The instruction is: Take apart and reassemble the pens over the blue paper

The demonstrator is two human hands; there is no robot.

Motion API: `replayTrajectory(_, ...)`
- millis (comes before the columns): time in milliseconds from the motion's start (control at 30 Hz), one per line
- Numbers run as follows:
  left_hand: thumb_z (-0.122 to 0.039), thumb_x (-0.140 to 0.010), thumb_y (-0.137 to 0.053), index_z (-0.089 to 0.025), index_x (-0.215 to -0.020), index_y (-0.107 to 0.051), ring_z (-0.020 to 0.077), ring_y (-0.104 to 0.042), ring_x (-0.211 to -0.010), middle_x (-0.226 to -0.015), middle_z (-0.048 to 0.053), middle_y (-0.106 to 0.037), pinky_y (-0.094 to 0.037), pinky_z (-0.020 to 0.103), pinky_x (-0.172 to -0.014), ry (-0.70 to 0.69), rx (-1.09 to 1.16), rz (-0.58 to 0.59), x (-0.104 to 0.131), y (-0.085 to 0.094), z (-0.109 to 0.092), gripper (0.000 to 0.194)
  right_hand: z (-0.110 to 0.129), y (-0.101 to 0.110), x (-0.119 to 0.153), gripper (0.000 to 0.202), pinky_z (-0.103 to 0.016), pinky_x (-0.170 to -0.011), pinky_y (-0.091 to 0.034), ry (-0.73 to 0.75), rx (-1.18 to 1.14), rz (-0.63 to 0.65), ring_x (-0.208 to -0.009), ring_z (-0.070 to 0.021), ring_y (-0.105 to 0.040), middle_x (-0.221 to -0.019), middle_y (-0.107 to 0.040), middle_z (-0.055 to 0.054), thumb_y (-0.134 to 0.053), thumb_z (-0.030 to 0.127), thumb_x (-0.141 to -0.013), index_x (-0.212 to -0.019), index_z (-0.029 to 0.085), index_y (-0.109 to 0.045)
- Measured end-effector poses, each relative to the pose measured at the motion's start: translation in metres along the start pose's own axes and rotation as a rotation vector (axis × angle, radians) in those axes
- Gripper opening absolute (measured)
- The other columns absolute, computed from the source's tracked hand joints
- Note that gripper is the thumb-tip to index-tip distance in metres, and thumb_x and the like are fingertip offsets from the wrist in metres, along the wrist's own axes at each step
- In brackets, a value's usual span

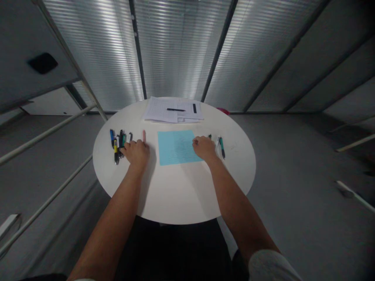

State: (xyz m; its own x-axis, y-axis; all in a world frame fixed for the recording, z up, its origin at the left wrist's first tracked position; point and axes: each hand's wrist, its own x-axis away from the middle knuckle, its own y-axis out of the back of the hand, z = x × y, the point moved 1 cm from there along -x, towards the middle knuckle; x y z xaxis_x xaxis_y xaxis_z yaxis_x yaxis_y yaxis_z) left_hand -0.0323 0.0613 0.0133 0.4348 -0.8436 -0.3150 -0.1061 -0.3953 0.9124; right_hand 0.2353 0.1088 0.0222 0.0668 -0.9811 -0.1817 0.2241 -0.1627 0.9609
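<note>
A light blue sheet of paper (175, 148) with faint writing lies on the white round table. My left hand (136, 152) is left of the sheet, palm down, its fingers partly bent and apart at the edge of a group of pens (120, 140). Just beyond its knuckles is a small pink object (144, 136). Over the sheet's right edge, my right hand (204, 147) is closed. A small dark spot shows at its fingertips, but what they hold is hidden. Beside it lie a white pen (217, 143) and a green and black pen (222, 148).
The round table (181, 191) has a stack of printed papers (158, 109) at its far side, with a black pen (175, 109) on top. Pale metal rails (47, 134) stand at left. A red object (223, 111) shows behind the table, before the ribbed translucent wall.
</note>
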Motion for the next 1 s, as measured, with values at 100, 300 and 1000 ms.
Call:
replayTrajectory(100,-0.033,-0.085,-0.049,-0.014,-0.098,-0.073,0.0392,-0.053,-0.103,-0.099,0.020,-0.069,-0.034,0.051,-0.085,-0.068,0.077,0.046,-0.003,-0.004,0.000,0.034,0.005,-0.005,-0.002,0.026,-0.035,-0.085,-0.044,0.034,-0.207,-0.050,-0.095,-0.0228,-0.062,-0.099,-0.071,-0.009,-0.050,0.025,-0.086,-0.102,0.019,-0.070)
replayTrajectory(300,-0.039,-0.089,-0.053,-0.021,-0.096,-0.075,0.0249,-0.059,-0.090,-0.092,0.010,-0.071,-0.038,0.039,-0.087,-0.573,0.557,0.131,0.001,-0.013,-0.020,0.030,0.019,-0.019,-0.009,0.036,-0.022,-0.048,-0.036,-0.095,-1.054,0.045,-0.046,-0.0101,-0.048,-0.060,-0.061,0.003,-0.046,0.051,-0.089,-0.104,0.020,-0.058)
replayTrajectory(1000,-0.036,-0.072,-0.072,-0.016,-0.077,-0.070,0.0077,-0.045,-0.055,-0.074,0.002,-0.063,-0.037,0.023,-0.055,-0.006,1.548,0.422,0.000,-0.018,-0.023,0.020,0.026,-0.016,-0.003,0.038,-0.018,-0.039,-0.025,-0.190,-1.608,0.325,-0.038,-0.0060,-0.037,-0.049,-0.048,0.008,-0.061,0.055,-0.079,-0.094,0.020,-0.055)
